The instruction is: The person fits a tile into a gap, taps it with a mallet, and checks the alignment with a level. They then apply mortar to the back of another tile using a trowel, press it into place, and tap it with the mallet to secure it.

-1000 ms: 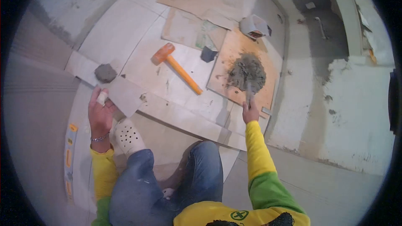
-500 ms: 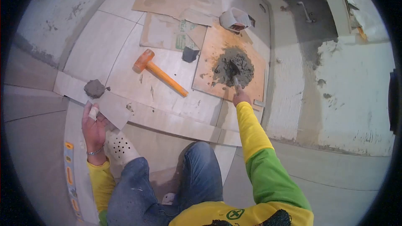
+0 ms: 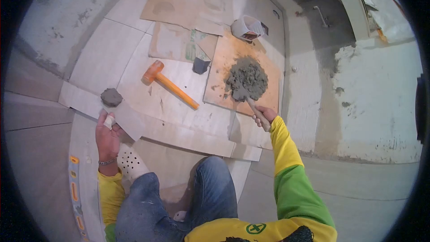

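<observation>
Right hand's wrapped round the trowel, blade in the cement toward the board's near edge, left hand half-curled at the tile piece (can't tell if pinching), so I'd keep that blade low.

The trowel has a pale, mortar-smeared handle slanting down to the right, and its blade meets the lower edge of a heap of wet grey mortar, coarse and lumpy, spread on an orange-stained board. The thin, light-grey tile piece, straight-edged, lies at a slant; a rounded mortar lump sits at its upper-left end, the exact contact being unclear.
</observation>
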### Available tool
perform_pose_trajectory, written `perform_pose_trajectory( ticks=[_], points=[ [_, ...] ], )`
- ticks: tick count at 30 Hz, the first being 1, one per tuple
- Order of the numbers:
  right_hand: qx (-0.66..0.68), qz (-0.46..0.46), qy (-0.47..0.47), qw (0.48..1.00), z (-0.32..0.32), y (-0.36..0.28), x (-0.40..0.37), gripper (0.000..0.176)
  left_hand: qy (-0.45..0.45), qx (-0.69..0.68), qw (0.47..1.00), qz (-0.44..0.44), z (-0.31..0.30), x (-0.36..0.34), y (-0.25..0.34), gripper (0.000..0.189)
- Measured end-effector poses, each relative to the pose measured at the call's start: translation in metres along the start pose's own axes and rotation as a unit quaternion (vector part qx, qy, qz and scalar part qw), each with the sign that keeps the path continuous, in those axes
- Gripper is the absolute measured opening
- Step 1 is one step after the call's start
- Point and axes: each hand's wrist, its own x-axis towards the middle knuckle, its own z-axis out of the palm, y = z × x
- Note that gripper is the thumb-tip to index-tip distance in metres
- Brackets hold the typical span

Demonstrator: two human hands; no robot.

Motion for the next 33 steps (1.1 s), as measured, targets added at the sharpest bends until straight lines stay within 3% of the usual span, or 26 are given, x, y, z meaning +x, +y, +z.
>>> perform_pose_trajectory(
  ticks=[2, 5, 6, 8, 9, 10, 11, 13, 15, 17, 18, 20, 23, 28, 30, 31, 33],
  points=[
    [0.050, -0.007, -0.046, 0.998, 0.002, 0.011, 0.003, 0.024, 0.013, 0.015, 1.000, 0.003, -0.002, -0.002, -0.001, 0.030],
    [-0.106, -0.096, 0.153, 0.978, 0.041, 0.016, -0.020, 0.035, 0.015, 0.034, 0.999, 0.012, 0.007, -0.010, 0.003, 0.034],
    [-0.103, -0.092, 0.154, 0.978, 0.038, 0.021, -0.016, 0.035, 0.005, 0.039, 0.999, 0.021, 0.012, -0.014, 0.006, 0.038],
    [-0.262, -0.139, 0.284, 0.912, 0.031, 0.023, -0.001, 0.047, 0.008, 0.021, 1.000, 0.011, 0.021, -0.016, 0.011, 0.039],
    [-0.259, -0.138, 0.286, 0.912, 0.020, 0.023, 0.013, 0.047, 0.013, 0.000, 1.000, 0.003, 0.024, -0.015, 0.013, 0.040],
    [-0.448, -0.150, 0.341, 0.812, 0.009, 0.022, 0.025, 0.049, 0.011, 0.001, 1.000, 0.001, 0.016, -0.013, 0.010, 0.040],
    [-0.617, -0.154, 0.380, 0.672, 0.002, 0.018, 0.033, 0.050, -0.018, 0.016, 1.000, -0.001, 0.001, -0.008, 0.005, 0.040],
    [-0.615, -0.122, 0.367, 0.687, 0.024, -0.001, 0.017, 0.049, -0.045, 0.029, 0.999, -0.002, -0.003, -0.007, 0.001, 0.039],
    [-0.614, -0.091, 0.352, 0.700, 0.031, -0.017, 0.015, 0.047, 0.043, 0.061, 0.997, 0.001, 0.016, -0.011, 0.000, 0.038],
    [-0.692, -0.098, 0.261, 0.665, 0.024, -0.029, 0.017, 0.041, 0.031, 0.040, 0.999, -0.003, 0.023, -0.015, 0.006, 0.036],
    [-0.694, -0.098, 0.260, 0.664, 0.033, -0.036, 0.007, 0.041, 0.016, 0.022, 1.000, -0.007, 0.024, -0.016, 0.008, 0.035],
    [-0.514, -0.004, 0.189, 0.836, 0.048, -0.048, -0.015, 0.041, 0.025, 0.020, 0.999, -0.010, 0.020, -0.014, 0.006, 0.035],
    [-0.499, -0.072, 0.201, 0.840, 0.053, -0.020, -0.001, 0.035, 0.025, 0.002, 1.000, -0.009, 0.017, -0.013, 0.004, 0.033],
    [-0.509, -0.084, 0.191, 0.835, 0.070, 0.000, -0.007, 0.031, 0.010, -0.019, 0.999, -0.025, 0.004, -0.008, -0.001, 0.032],
    [-0.221, -0.017, 0.152, 0.963, 0.076, -0.006, -0.032, 0.026, -0.007, -0.017, 1.000, -0.018, 0.017, -0.012, 0.005, 0.031],
    [-0.221, -0.018, 0.152, 0.963, 0.061, -0.001, -0.032, 0.026, -0.007, -0.017, 1.000, -0.017, 0.018, -0.012, 0.004, 0.031],
    [-0.020, -0.062, -0.009, 0.998, 0.033, 0.007, -0.034, 0.022, -0.021, 0.011, 1.000, -0.013, 0.020, -0.009, 0.000, 0.029]
  ],
)
